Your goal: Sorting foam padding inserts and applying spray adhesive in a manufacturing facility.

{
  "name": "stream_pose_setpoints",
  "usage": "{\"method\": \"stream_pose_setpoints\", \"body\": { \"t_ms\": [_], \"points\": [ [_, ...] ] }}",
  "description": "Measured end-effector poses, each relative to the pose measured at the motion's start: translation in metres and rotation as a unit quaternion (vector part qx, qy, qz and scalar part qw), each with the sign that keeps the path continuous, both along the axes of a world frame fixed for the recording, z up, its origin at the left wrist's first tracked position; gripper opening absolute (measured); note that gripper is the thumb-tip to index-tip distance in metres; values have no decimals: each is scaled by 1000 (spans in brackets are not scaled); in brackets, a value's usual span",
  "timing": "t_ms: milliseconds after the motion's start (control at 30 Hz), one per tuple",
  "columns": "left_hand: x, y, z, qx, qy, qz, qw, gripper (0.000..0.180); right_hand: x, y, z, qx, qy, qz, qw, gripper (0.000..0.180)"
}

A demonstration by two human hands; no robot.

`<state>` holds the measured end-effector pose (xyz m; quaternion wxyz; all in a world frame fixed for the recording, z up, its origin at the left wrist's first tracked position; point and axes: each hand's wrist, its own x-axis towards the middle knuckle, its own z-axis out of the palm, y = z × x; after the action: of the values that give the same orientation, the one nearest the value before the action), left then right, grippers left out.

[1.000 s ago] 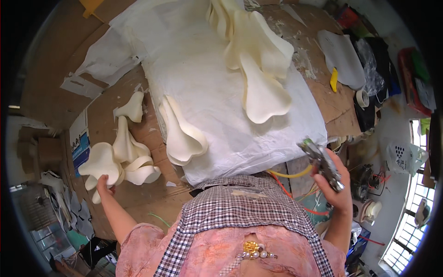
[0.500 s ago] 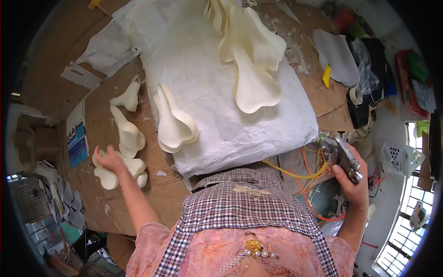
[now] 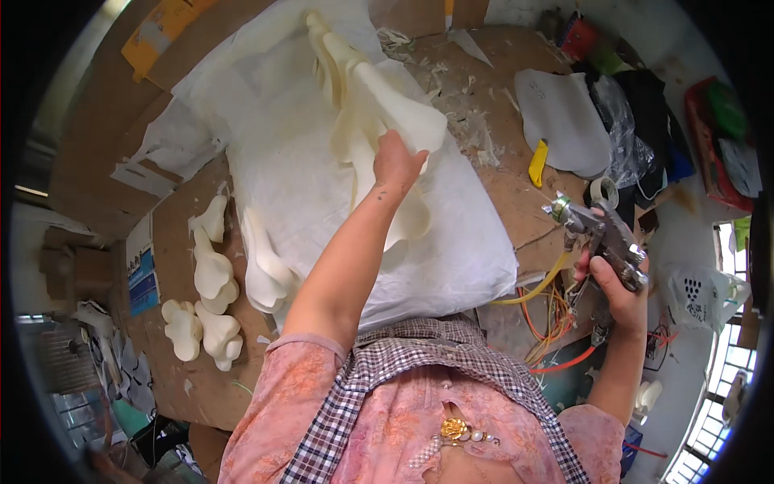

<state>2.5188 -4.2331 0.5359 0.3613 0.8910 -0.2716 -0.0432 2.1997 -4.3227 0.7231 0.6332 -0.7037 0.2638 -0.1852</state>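
A stack of cream foam saddle pads (image 3: 347, 97) lies on a white sheet-covered pad (image 3: 451, 258) in front of me. My left hand (image 3: 399, 163) reaches over the sheet, its fingers closed at the edge of one foam saddle pad (image 3: 411, 117) of this stack. Part of the pad underneath is hidden by the hand and wrist. On the right, my right hand (image 3: 617, 286) grips a metal spray gun (image 3: 601, 234), its nozzle toward the upper left. A yellow hose (image 3: 544, 281) runs close to the gun.
More foam saddle pads (image 3: 214, 270) lie on brown cardboard at the left, and another pad (image 3: 264, 262) rests on the sheet's left side. Right of the sheet are a yellow cutter (image 3: 538, 163), a tape roll (image 3: 604, 192), a grey sheet (image 3: 563, 121) and loose orange hoses (image 3: 556, 323).
My left hand has left the foam pads on the left cardboard and come across to the stack on the sheet. The spray gun stays in my right hand. The view has shifted.
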Motion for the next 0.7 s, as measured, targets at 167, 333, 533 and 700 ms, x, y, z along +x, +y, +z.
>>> {"method": "stream_pose_setpoints", "body": {
  "t_ms": [167,333,533,700],
  "points": [
    [7,-11,-16,32,2,119,992,33,-3,-47,-8,56,-98,-3,994,59],
    [18,-2,-9,-37,-36,205,977,21,-14,-92,-19,38,23,133,990,60],
    [12,82,31,-226,12,173,958,18,-16,-105,-19,40,-10,134,990,58],
    [-18,162,34,-304,196,191,912,18,14,-114,-24,15,69,188,980,53]
  ]
}}
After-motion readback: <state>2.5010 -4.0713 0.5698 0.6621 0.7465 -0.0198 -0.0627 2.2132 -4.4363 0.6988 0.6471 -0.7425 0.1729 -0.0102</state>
